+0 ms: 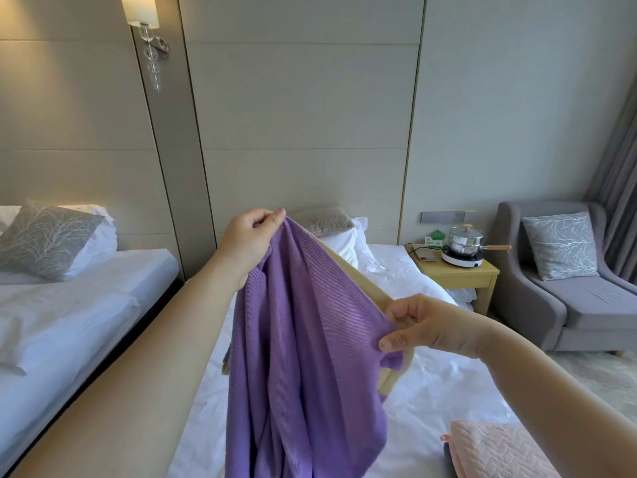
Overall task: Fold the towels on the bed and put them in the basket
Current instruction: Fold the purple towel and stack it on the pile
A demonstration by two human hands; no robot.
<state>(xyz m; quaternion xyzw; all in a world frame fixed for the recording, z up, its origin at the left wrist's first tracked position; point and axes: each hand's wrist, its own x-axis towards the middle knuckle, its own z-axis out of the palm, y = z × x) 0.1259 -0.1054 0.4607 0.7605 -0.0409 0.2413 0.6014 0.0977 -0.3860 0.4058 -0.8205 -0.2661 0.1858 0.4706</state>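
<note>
both hands, left hand (246, 241) and right hand (422, 326), pinch the unfolded ribbed purple towel (303, 357) mid-frame; folded pink quilted towel (496, 450) waits lower right; basket unseen.

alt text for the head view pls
A person's left hand and right hand pinch the tan-trimmed top edge of a purple towel, holding it up over a white bed. A pink cloth lies at lower right; a nightstand with a pot and a grey armchair stand beyond.

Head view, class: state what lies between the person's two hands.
In the head view, the purple towel spans the gap: its beige-bordered edge runs from the left hand down to the right hand, both pinching it.
</note>
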